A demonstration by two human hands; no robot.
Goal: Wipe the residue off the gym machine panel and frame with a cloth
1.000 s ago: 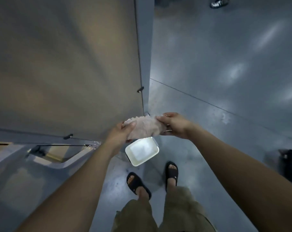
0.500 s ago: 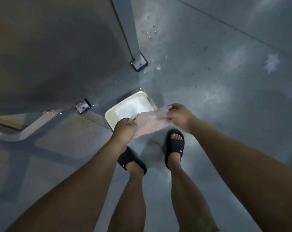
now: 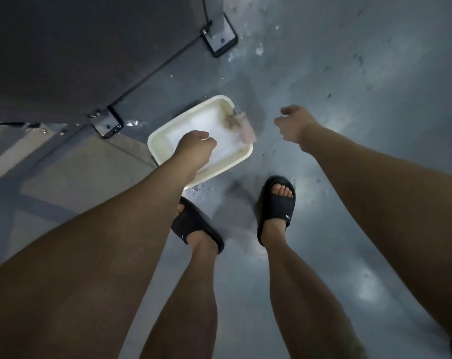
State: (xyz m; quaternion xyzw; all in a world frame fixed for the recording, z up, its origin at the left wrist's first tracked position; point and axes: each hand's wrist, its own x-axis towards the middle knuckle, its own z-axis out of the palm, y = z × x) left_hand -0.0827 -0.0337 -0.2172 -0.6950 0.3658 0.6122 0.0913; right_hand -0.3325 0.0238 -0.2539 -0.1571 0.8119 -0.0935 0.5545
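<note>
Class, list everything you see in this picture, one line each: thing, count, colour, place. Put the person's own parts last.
Tub: one, cream, on the floor beside the machine.
Cloth: one, pinkish, blurred, at the tub's right rim.
Panel: one, dark grey, upper left.
Foot plates: two, grey, bolted down; the second left of the tub.
Floor: grey, wet in patches.
Sandals: two, black, on the feet.
Legs: two, bare, bottom centre.
Left hand: above the tub, fingers curled.
Right hand: right of the cloth, holding nothing.

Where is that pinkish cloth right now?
Head view, centre: the crumpled pinkish cloth is at the cream plastic basin's right rim, between left hand and right hand, held by neither.
</note>
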